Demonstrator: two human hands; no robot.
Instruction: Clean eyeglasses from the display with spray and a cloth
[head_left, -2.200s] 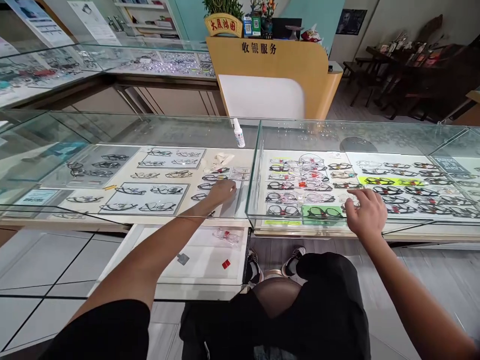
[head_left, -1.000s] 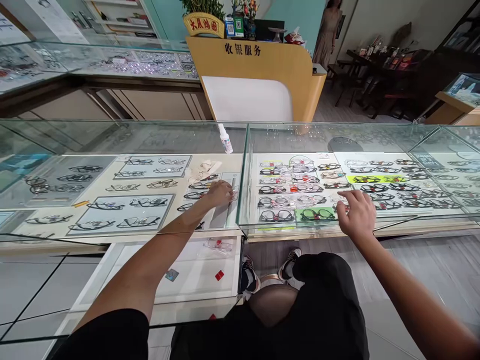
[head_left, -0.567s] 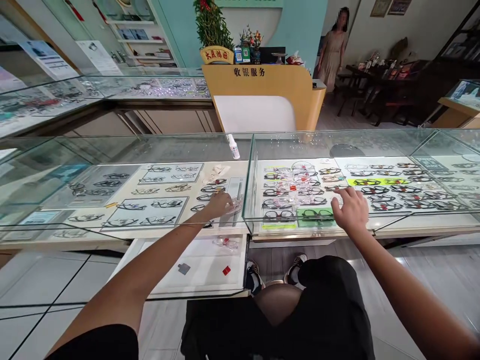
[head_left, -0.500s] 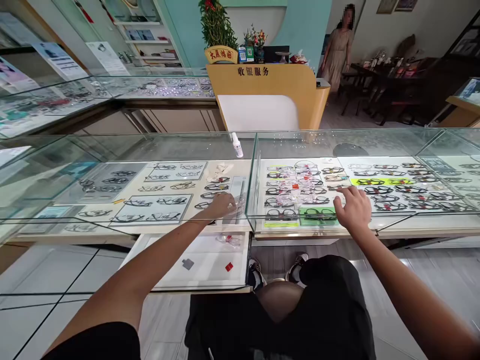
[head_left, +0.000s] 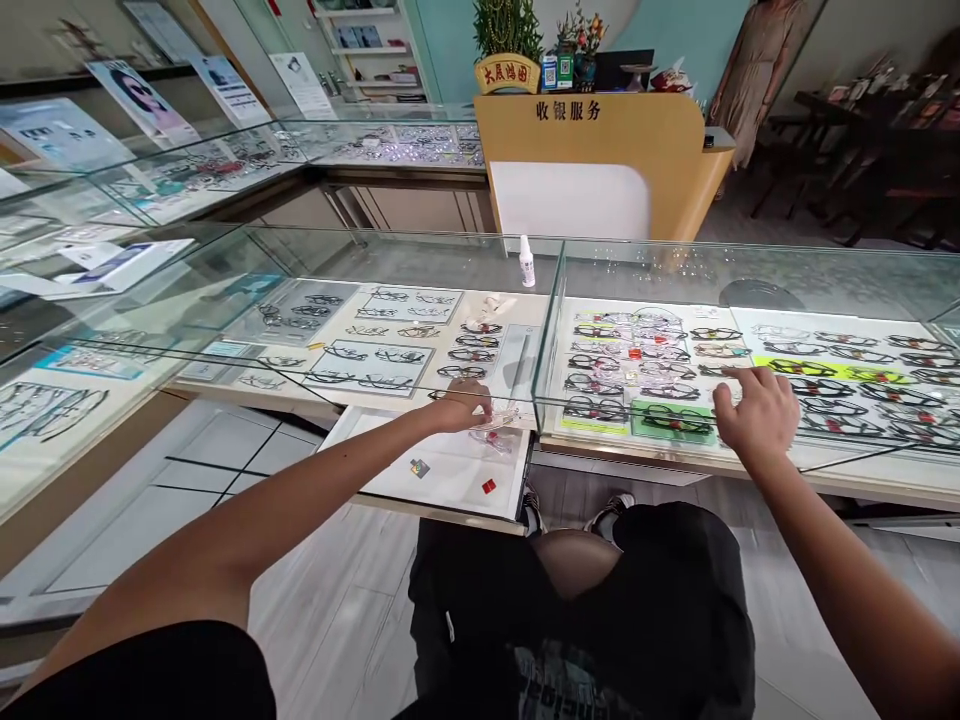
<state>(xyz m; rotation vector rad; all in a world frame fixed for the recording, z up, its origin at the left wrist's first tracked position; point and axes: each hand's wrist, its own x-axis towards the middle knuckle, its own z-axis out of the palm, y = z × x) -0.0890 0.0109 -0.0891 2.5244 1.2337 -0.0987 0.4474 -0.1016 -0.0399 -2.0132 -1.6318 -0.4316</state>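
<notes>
My left hand point(head_left: 462, 406) is closed in a pinch on a pair of clear-framed eyeglasses point(head_left: 505, 416), over the back of a pulled-out white drawer point(head_left: 390, 446). Inside that drawer lie another clear pair with pinkish parts point(head_left: 493, 440), a red square piece point(head_left: 489, 487) and a small grey piece point(head_left: 419, 468). My right hand point(head_left: 759, 412) is open, index finger stretched forward and thumb apart, at the front of the right glass case. Beside it, dark-framed eyeglasses point(head_left: 675, 420) rest on a green card. Whether its fingertips touch the glass I cannot tell.
A glass divider point(head_left: 551, 340) separates the two case sections, which hold rows of eyeglasses. A white spray bottle point(head_left: 526, 264) stands on the glass top. Beyond is a wooden cashier counter point(head_left: 600, 130); a person point(head_left: 761, 75) stands behind at right.
The view has turned left and down. My left hand has drawn back from the case toward the drawer with the clear-framed eyeglasses. My right hand stays at the right case, fingers still apart.
</notes>
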